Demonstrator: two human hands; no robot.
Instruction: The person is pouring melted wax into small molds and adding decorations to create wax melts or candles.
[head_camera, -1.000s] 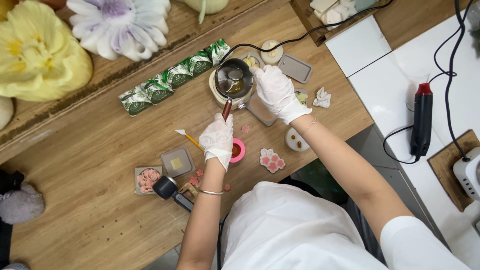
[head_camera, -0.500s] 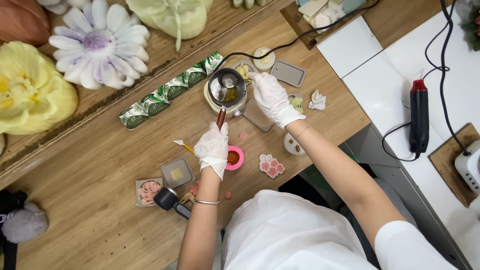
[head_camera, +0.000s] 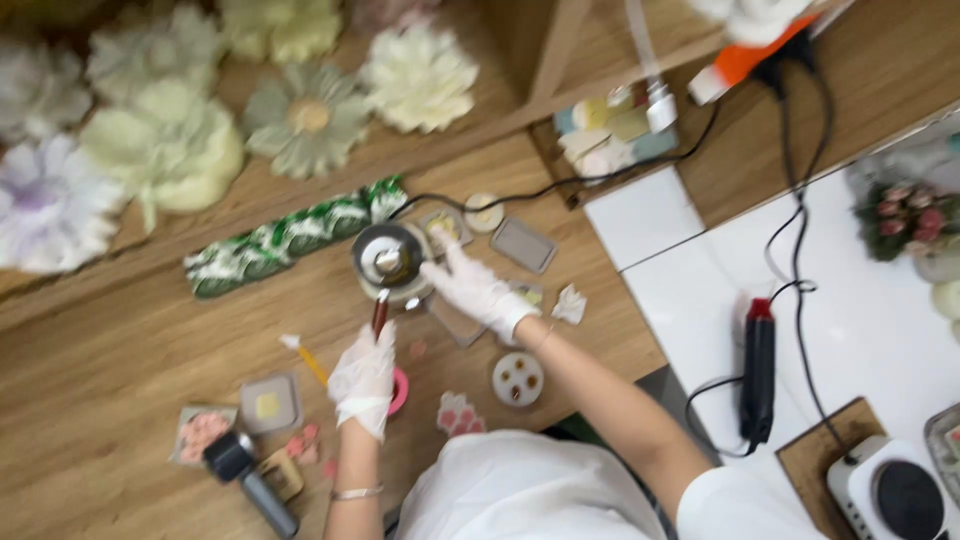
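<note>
Here, head view: left hand (head_camera: 364, 378) in a white glove, grip closed around the dark handle (head_camera: 380, 312) of a small metal pot (head_camera: 387, 257) on the wooden worktop (head_camera: 120, 370). Right hand (head_camera: 476, 287), gloved, fingers spread loosely, holding nothing, just beside the pot's rim. Risk, as judged: pot tips if the handle twists; contents could spill onto the pink mould (head_camera: 456, 413). Packages: long green-and-white patterned strip (head_camera: 290, 240) behind the pot; flat grey rectangular tin (head_camera: 523, 245) to its right.
</note>
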